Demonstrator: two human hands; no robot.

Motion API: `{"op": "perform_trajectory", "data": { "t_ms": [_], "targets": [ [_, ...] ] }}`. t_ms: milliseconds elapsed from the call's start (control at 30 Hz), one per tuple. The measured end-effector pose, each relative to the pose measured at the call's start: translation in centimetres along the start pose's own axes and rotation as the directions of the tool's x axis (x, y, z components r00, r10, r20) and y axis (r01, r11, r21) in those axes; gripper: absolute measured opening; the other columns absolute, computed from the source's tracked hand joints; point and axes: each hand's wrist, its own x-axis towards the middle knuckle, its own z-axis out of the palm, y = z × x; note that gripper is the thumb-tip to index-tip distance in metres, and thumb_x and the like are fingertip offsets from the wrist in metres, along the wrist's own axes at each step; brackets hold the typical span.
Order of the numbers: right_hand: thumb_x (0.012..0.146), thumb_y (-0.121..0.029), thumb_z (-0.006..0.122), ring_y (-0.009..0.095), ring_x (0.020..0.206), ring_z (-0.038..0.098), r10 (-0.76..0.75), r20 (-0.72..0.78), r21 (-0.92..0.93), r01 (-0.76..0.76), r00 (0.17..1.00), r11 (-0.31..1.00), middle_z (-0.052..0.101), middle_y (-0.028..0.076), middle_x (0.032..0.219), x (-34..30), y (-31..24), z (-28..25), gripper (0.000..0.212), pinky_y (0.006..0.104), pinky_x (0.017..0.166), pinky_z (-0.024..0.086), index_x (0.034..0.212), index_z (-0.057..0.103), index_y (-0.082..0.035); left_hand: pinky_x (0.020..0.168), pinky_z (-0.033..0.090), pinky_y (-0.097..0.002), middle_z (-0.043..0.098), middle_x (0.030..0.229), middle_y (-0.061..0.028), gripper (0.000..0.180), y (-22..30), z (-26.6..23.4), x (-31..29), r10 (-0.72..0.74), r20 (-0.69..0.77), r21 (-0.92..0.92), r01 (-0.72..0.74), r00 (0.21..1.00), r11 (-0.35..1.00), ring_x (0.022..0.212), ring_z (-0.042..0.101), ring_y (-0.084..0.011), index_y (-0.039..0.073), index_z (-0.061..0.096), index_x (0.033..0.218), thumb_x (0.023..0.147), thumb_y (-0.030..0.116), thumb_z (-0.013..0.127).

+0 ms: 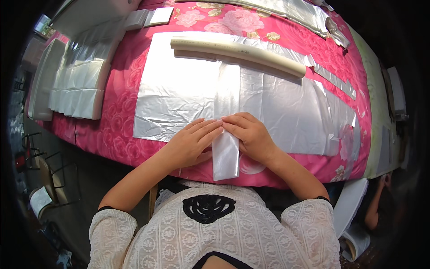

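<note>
A folded strip of silvery-white film [226, 157] lies lengthwise in front of me, its near end reaching toward the table's front edge. From the left, my left hand [190, 141] rests on the strip with its fingers stretched out. My right hand [253, 136] lies flat across it from the other side, and the fingertips of both hands meet on the film. Beneath the strip's far part spreads a wide, creased silvery sheet [174, 98]. Across that sheet's far side lies a long cream-coloured tube [237, 50], slightly slanted, which neither hand touches.
Rows of folded white packets [80, 98] stand at the left beside a whitish tray-like box [42, 85]. Pink floral cloth [116, 98] covers the table. More silvery film [295, 13] lies along the far edge. Another person's arm [374, 208] shows at right, a chair [45, 179] at left.
</note>
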Motion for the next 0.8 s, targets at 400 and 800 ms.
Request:
{"op": "perform_trajectory", "data": {
  "t_ms": [400, 800],
  "targets": [
    [0.085, -0.019, 0.057, 0.015, 0.056, 0.061, 0.651, 0.243, 0.289, -0.694, 0.719, 0.659, 0.064, 0.009, 0.062, 2.9, 1.6, -2.2, 0.023, 0.0284, 0.056, 0.046, 0.077, 0.068, 0.000, 0.081, 0.047, -0.0416, 0.062, 0.104, -0.0189, 0.047, 0.4, -1.1, 3.8, -0.649, 0.015, -0.602, 0.525, 0.761, 0.601, 0.088, 0.061, -0.0336, -0.004, 0.044, 0.126, 0.083, 0.013, 0.056],
    [0.083, -0.021, 0.064, 0.008, 0.050, 0.059, 0.725, 0.469, 0.291, -0.864, 0.504, 0.412, 0.058, 0.003, 0.056, 5.1, 3.0, -2.8, 0.025, 0.0223, 0.045, 0.040, 0.066, 0.061, -0.002, 0.112, 0.015, -0.0449, 0.021, 0.147, -0.0242, 0.082, 1.6, 3.0, 3.0, -0.317, 0.019, 0.170, 0.309, 0.948, 0.936, 0.138, 0.019, -0.0354, -0.007, 0.023, 0.139, 0.083, 0.044, 0.054]
  ]
}}
